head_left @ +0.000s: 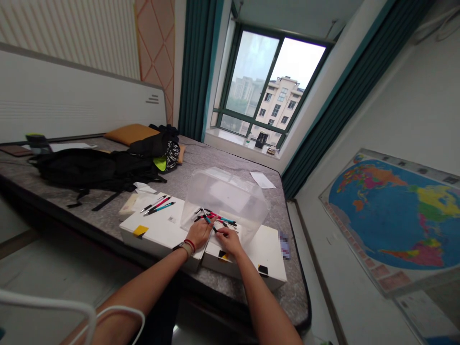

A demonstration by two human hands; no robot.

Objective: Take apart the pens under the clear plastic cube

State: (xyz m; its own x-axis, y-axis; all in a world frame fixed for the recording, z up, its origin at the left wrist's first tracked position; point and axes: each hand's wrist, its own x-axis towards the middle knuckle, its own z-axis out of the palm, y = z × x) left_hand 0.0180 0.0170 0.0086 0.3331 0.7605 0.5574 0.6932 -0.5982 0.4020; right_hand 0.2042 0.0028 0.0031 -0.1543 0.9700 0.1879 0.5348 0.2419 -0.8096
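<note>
A ballpoint pen (208,220) with a blue and black barrel is held between my two hands, slanting down to the right. My left hand (200,233), with bands on its wrist, is closed on its upper part. The fingers of my right hand (229,239) pinch its lower dark end. Just beyond my hands, a clear plastic bin (230,191) lies tipped with its opening toward me. Loose pens (227,220) in red, blue and black lie in a heap at its mouth. Left of the bin, several pens (158,205) lie side by side.
Two white boxes (154,227) (268,244) stand side by side under the pens and bin, on a grey mattress (287,287). A black backpack (86,167) and an orange cushion (129,134) lie at left. A paper sheet (262,180) is behind the bin.
</note>
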